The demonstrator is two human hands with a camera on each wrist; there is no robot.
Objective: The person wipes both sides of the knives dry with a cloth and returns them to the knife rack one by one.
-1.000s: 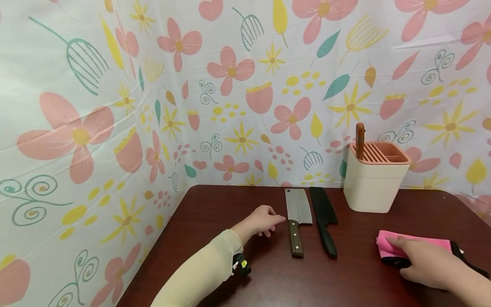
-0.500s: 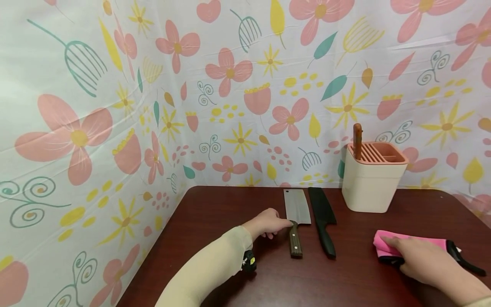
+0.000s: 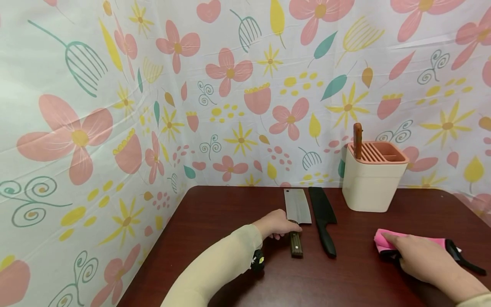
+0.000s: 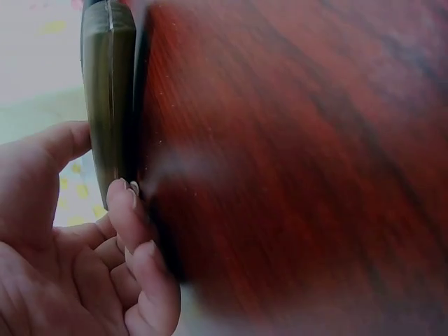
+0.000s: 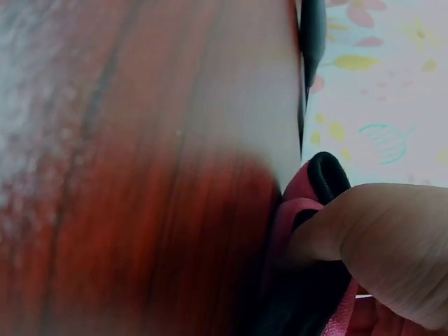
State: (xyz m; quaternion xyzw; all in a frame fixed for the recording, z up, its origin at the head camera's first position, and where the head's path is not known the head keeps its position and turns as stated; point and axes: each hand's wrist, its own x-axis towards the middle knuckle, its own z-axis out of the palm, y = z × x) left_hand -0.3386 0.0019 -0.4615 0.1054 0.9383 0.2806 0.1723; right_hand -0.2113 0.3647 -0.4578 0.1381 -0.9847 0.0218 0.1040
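Note:
A cleaver [image 3: 297,206] with a broad steel blade and a riveted wooden handle [image 4: 108,98] lies on the dark table, its handle toward me. My left hand [image 3: 275,223] pinches the handle near the blade, thumb across its top and fingers at its left side. To its right lies a black knife [image 3: 323,217], blade pointing away. Farther right, my right hand [image 3: 426,260] grips a folded pink cloth [image 3: 385,240] with black edging. In the right wrist view the thumb presses into the folds of the cloth [image 5: 299,187].
A cream knife holder [image 3: 374,187] with a pink slotted top stands at the back right, a brown handle [image 3: 357,140] upright in it. A black curved piece [image 3: 469,263] lies at the cloth's right end. Flower-printed sheets [image 3: 230,128] hang behind and left of the table.
My left hand has moved right, from beside the cleaver onto its handle, and the thumb now lies across it. My right hand stays on the pink cloth.

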